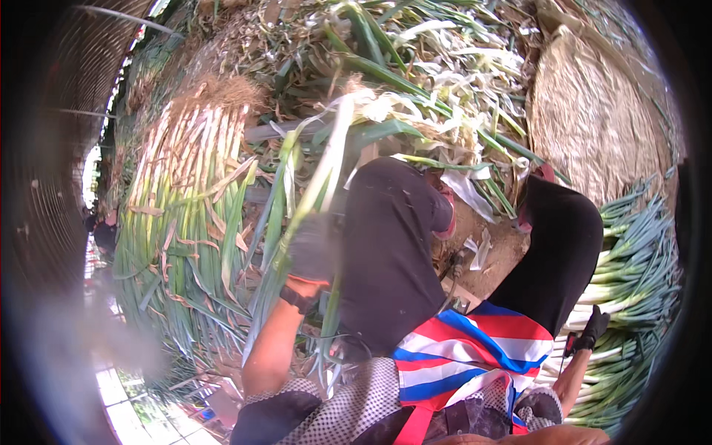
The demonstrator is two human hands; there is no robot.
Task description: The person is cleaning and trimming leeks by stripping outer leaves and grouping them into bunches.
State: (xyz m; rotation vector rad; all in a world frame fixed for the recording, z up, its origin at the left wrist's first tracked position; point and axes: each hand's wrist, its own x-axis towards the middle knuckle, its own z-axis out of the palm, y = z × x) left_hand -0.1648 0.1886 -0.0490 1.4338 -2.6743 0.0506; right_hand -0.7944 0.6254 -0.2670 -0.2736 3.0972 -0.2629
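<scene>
Wearing a dark glove, my left hand (312,247) is closed around a long green onion or leek stalk (321,175), its pale root end pointing up and its green leaves hanging down past my wrist. The hand is blurred, beside my left knee. On the far right, my dark-gloved right hand (595,328) is at a pile of cleaned white-and-green stalks (617,286); whether it grips any is not clear. A small red and black object (569,345) is at that wrist. Left of my left hand lies a thick row of untrimmed stalks (183,183) with brown roots.
Peeled leaves and scraps (445,72) are heaped in front of my knees. A crinkled tan sheet or sack (595,117) lies at the upper right. Between my legs are bare soil (492,261) and a hose-like or cable-like fitting (457,267). A ribbed curved wall (50,167) rises at the left.
</scene>
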